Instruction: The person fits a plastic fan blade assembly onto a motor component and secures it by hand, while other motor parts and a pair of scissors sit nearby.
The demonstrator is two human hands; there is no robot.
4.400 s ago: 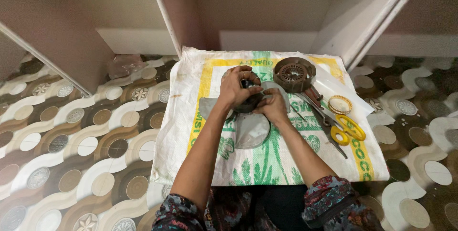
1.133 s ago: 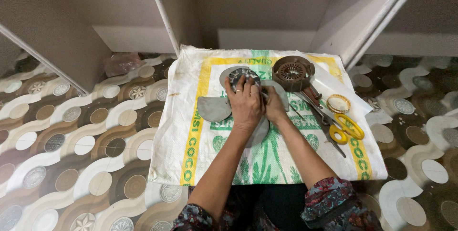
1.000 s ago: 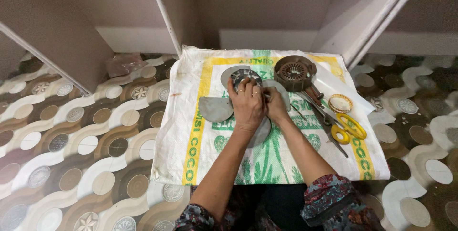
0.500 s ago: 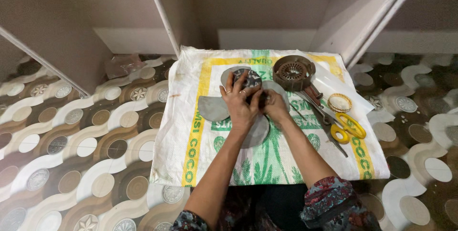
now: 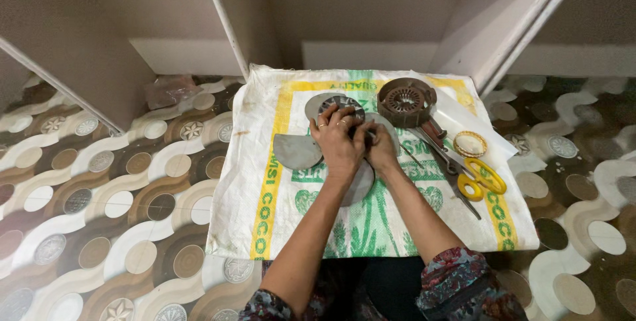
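**Hands on a fan rotor over a woven sack**

The left hand (image 5: 336,141) and right hand (image 5: 379,149) meet, fingers curled together onto the hub of a grey fan blade assembly (image 5: 296,151) lying mid-sack; whether they truly pinch it cannot be told. The white woven sack (image 5: 265,215), printed in yellow and green, is spread flat on a floor (image 5: 99,195) of brown and cream wavy tiles. Right of the hands lie yellow-handled scissors (image 5: 482,180), pliers (image 5: 442,152) and a small yellow ring (image 5: 470,143). Farther back sits a round brown motor housing (image 5: 405,101). Beyond, plain wall panels (image 5: 358,9) and a pale skirting ledge (image 5: 185,56) close the room.
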